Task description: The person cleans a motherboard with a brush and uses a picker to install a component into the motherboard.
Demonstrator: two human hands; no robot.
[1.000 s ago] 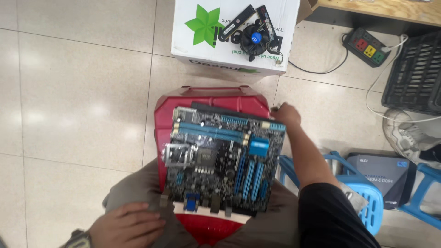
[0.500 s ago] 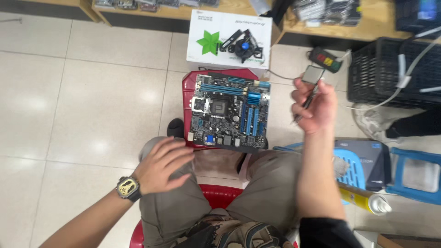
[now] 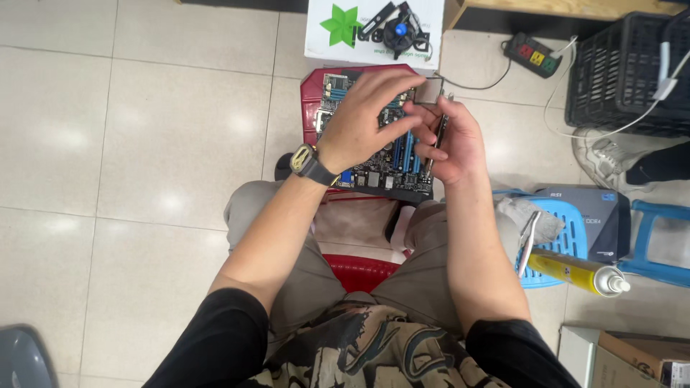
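A dark motherboard (image 3: 392, 169) with blue slots lies on a red stool (image 3: 310, 93) in front of my knees. My right hand (image 3: 456, 144) is raised over the board's right edge. It holds a small grey square chip (image 3: 429, 92) at its fingertips and a thin dark tool (image 3: 434, 147) along the palm. My left hand (image 3: 363, 118), with a wristwatch (image 3: 309, 164), reaches across the board, and its fingertips meet the chip. Whether it grips the chip is unclear. Both hands hide the board's middle.
A white box (image 3: 338, 39) with a black cooler fan (image 3: 399, 29) on it stands beyond the stool. At the right are a power strip (image 3: 532, 57), a black crate (image 3: 625, 72), a blue stool (image 3: 568, 241), a yellow spray can (image 3: 575, 271) and a dark box (image 3: 600, 215).
My left hand has lifted off my knee and come across the board to the chip. My right hand has come in over the board's right edge. The view has dropped closer.
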